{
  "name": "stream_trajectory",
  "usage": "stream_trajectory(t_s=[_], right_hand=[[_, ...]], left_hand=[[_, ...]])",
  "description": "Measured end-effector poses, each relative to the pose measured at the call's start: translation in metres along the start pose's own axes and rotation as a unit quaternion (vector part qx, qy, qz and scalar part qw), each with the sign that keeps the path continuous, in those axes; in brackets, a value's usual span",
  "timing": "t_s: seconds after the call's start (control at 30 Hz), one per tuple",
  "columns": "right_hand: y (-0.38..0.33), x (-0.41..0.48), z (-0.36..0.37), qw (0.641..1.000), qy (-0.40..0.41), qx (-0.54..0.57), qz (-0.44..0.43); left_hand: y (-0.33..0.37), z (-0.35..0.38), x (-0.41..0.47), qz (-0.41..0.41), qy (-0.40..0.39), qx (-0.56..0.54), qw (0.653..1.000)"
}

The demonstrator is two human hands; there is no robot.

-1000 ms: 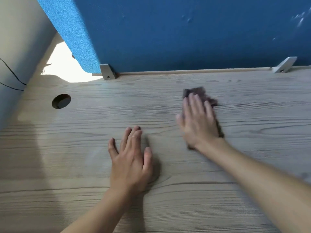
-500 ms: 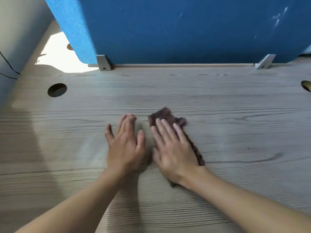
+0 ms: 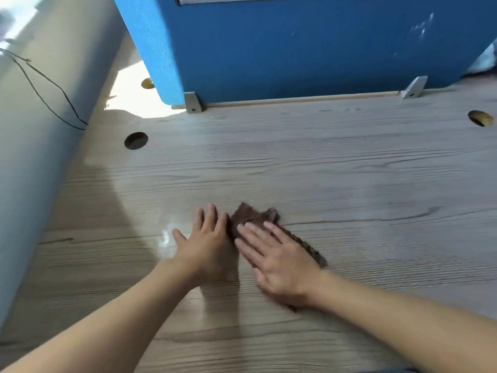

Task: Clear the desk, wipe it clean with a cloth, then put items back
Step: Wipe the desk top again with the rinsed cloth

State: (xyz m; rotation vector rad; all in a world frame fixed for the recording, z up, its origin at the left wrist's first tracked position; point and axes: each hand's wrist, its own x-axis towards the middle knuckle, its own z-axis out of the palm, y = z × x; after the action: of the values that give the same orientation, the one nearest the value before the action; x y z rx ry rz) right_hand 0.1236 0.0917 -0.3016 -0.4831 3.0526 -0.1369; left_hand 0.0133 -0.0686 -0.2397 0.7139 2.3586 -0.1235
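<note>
A dark brown cloth (image 3: 252,215) lies flat on the light wood-grain desk (image 3: 349,184), near its middle. My right hand (image 3: 277,261) presses down on the cloth with straight, spread fingers and covers most of it. Only the cloth's far end and right edge show. My left hand (image 3: 207,246) rests flat on the bare desk right beside it, fingers straight, its little-finger side touching the cloth's left edge.
A blue fabric partition (image 3: 295,49) stands along the desk's back edge on two grey brackets (image 3: 193,102). Round cable holes (image 3: 136,140) sit at the left and far right. A pale wall (image 3: 32,157) with a thin black cable borders the left side.
My right hand has slid the cloth from the right back part of the desk leftward and toward me, up against my left hand. My left hand has stayed flat on the desk.
</note>
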Motion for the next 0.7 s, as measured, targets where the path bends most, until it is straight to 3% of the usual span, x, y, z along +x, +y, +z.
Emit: stream_trajectory(t_s=[0.03,0.07,0.17,0.23,0.27,0.3,0.37,0.43,0.47,0.53,0.6,0.7], right_hand=[[0.014,-0.005,-0.002,0.998,-0.014,-0.004,-0.053],[0.034,-0.007,-0.002,0.998,-0.006,-0.015,-0.054],[0.095,-0.011,-0.007,0.987,0.041,-0.023,0.154],[0.087,-0.012,-0.008,0.958,0.053,-0.007,0.282],[0.065,-0.012,-0.004,0.949,0.068,-0.011,0.306],[0.036,-0.014,0.001,0.956,0.074,-0.013,0.283],[-0.019,-0.028,0.008,0.993,0.048,0.004,0.104],[-0.024,-0.042,0.005,0.998,0.002,0.016,-0.061],[-0.006,-0.045,0.003,0.996,0.001,0.009,-0.089],[0.041,-0.047,0.003,0.999,0.025,0.001,-0.022],[0.083,-0.056,-0.001,0.990,0.042,-0.015,0.134],[0.058,-0.058,0.001,0.952,0.078,-0.018,0.294]], left_hand=[[-0.002,0.003,0.001,-0.002,0.008,-0.004,1.000],[-0.004,0.006,0.002,-0.003,0.016,-0.008,1.000],[-0.007,0.009,0.002,-0.011,0.033,-0.009,0.999],[-0.006,0.010,0.002,-0.012,0.035,-0.011,0.999],[-0.006,0.010,0.003,-0.013,0.036,-0.013,0.999],[-0.007,0.009,0.003,-0.015,0.039,-0.015,0.999],[-0.008,0.009,0.003,-0.020,0.041,-0.013,0.999],[-0.008,0.009,0.003,-0.020,0.043,-0.014,0.999],[-0.007,0.011,0.003,-0.020,0.043,-0.015,0.999],[-0.007,0.011,0.006,-0.021,0.043,-0.015,0.999],[-0.008,0.013,0.005,-0.025,0.042,-0.020,0.999],[-0.008,0.011,0.004,-0.026,0.045,-0.020,0.998]])
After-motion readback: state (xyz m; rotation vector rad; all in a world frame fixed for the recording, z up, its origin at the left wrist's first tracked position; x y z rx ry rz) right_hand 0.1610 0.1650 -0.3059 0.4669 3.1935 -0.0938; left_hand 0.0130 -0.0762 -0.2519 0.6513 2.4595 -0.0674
